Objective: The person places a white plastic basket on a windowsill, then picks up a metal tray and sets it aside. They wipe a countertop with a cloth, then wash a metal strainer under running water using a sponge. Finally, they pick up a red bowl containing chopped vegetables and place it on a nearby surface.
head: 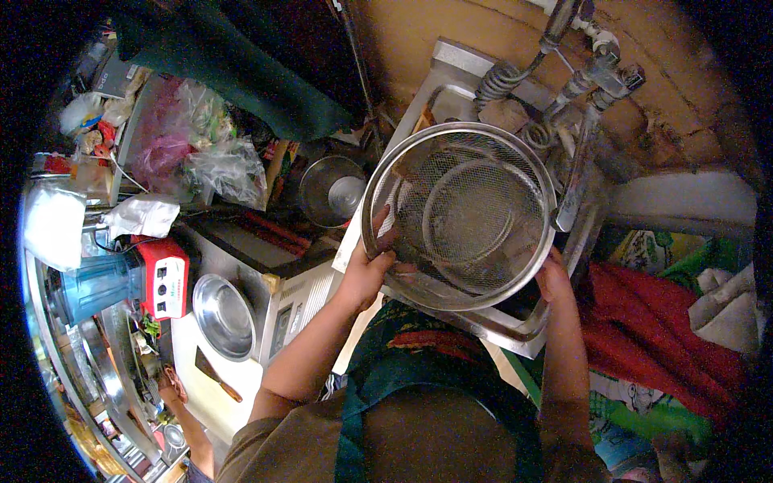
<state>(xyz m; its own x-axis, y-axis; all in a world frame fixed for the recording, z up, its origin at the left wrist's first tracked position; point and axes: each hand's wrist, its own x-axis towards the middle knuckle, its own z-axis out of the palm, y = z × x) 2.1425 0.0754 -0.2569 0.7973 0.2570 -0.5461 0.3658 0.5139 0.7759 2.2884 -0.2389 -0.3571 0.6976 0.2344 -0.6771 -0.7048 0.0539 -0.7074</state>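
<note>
A large round wire-mesh strainer (pixel 471 211) with a broad metal rim is held over the stainless steel sink (pixel 524 345). My left hand (pixel 369 271) grips its rim at the lower left, the thumb over the edge and the fingers on the far side. At the lower right, my right hand (pixel 552 276) has hold of the rim, with its fingers partly hidden behind it. Through the mesh the basin shows dimly. Just right of the strainer hangs the faucet spout (pixel 574 175).
A red-based blender (pixel 163 279), a metal bowl (pixel 224 317) and a knife (pixel 218 380) stand or lie to the left. Another person's arm (pixel 192 422) reaches in at lower left. A metal pot (pixel 314 190) sits beyond the sink; red cloth (pixel 640 326) hangs at right.
</note>
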